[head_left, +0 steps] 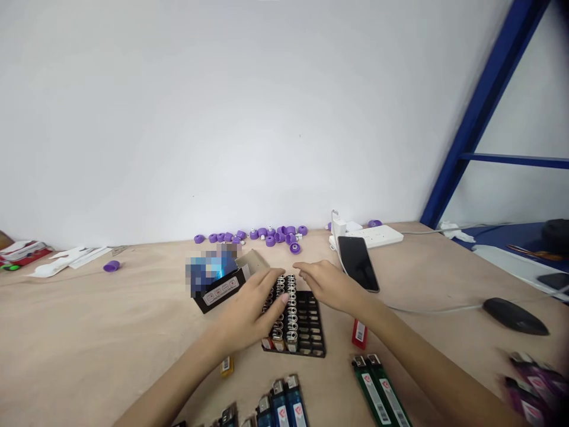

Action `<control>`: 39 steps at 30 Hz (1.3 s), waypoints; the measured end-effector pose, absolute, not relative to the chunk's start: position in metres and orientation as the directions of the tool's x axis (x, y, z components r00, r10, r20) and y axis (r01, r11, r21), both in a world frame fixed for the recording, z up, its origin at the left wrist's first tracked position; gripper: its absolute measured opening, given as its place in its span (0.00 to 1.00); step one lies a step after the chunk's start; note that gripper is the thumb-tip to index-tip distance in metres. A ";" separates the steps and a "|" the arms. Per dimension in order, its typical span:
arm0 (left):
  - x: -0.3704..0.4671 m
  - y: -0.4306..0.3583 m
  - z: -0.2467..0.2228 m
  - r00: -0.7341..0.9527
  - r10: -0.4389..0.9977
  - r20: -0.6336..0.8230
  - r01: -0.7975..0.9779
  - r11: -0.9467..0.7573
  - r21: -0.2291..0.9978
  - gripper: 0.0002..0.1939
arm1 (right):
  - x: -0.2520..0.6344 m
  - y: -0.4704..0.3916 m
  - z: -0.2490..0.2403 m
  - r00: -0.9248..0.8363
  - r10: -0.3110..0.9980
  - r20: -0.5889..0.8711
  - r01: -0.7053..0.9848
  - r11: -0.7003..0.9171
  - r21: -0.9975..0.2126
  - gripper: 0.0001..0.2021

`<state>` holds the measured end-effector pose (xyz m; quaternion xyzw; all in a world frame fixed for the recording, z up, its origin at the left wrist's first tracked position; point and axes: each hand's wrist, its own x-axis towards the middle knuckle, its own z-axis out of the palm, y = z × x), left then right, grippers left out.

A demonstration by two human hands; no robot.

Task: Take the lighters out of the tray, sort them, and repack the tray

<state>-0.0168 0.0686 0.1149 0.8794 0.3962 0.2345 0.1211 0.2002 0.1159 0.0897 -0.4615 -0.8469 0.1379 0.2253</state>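
In the head view, the tray [315,332] lies on the table [133,332], in front of the person, with upright lighters [292,323] in rows on its left side and bare slots on its right. The left hand [256,308] is spread over the left rows, thumb apart from the fingers, the thumb's tip over the metal tops; its palm side is hidden. The right hand [326,283] reaches in above the tray's far right corner, fingers stretched toward the far end of the rows; whether it pinches anything I cannot tell. Just left of the left hand stands the box [221,293], open, its contents blurred. Purple caps [280,234] lie scattered along the wall [222,118]. To the right of the right hand is the phone [358,264], near the power strip [377,236], with the mouse [515,316] farther right. Nearer the person lie a red lighter [360,334], a yellow lighter [226,366], blue lighters [288,403], two green lighters [377,391] and, at the right edge, purple lighters [533,385].
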 end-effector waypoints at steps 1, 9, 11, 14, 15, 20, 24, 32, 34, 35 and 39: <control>-0.020 0.070 0.117 0.550 0.763 0.339 0.648 -0.646 0.403 0.19 | 0.203 0.113 0.096 -0.456 0.843 0.287 0.721 0.538 -0.437 0.16; -0.033 0.053 0.146 0.493 0.720 0.488 0.593 -0.689 0.418 0.14 | 0.245 0.027 0.092 -0.342 0.825 0.450 0.749 0.529 -0.400 0.16; -0.032 0.045 0.152 0.499 0.703 0.507 0.570 -0.706 0.419 0.14 | 0.264 -0.005 0.066 -0.303 0.861 0.407 0.788 0.467 -0.401 0.18; -0.029 0.039 0.153 0.520 0.698 0.491 0.548 -0.715 0.435 0.13 | 0.285 -0.036 0.033 -0.452 0.854 0.259 0.779 0.519 -0.353 0.32; -0.028 0.039 0.152 0.524 0.703 0.481 0.547 -0.711 0.443 0.13 | 0.289 -0.041 0.028 -0.497 0.843 0.208 0.770 0.538 -0.343 0.34; -0.024 0.044 0.144 0.523 0.733 0.436 0.556 -0.681 0.477 0.12 | 0.282 -0.031 0.032 -0.592 0.801 0.085 0.740 0.583 -0.335 0.38; -0.021 0.038 0.145 0.517 0.744 0.424 0.570 -0.668 0.478 0.12 | 0.273 -0.020 0.035 -0.610 0.788 0.082 0.721 0.595 -0.355 0.38; -0.016 0.026 0.146 0.508 0.741 0.439 0.562 -0.671 0.483 0.11 | 0.269 -0.019 0.031 -0.558 0.827 0.063 0.746 0.534 -0.397 0.49; -0.016 0.026 0.145 0.505 0.739 0.446 0.559 -0.674 0.483 0.11 | 0.267 -0.019 0.033 -0.539 0.839 0.067 0.754 0.517 -0.406 0.49; -0.016 0.025 0.146 0.502 0.737 0.453 0.553 -0.676 0.487 0.11 | 0.266 -0.019 0.032 -0.522 0.850 0.071 0.761 0.502 -0.412 0.49; -0.016 0.025 0.148 0.497 0.730 0.469 0.518 -0.683 0.514 0.08 | 0.266 -0.018 0.018 -0.452 0.883 0.128 0.777 0.460 -0.430 0.50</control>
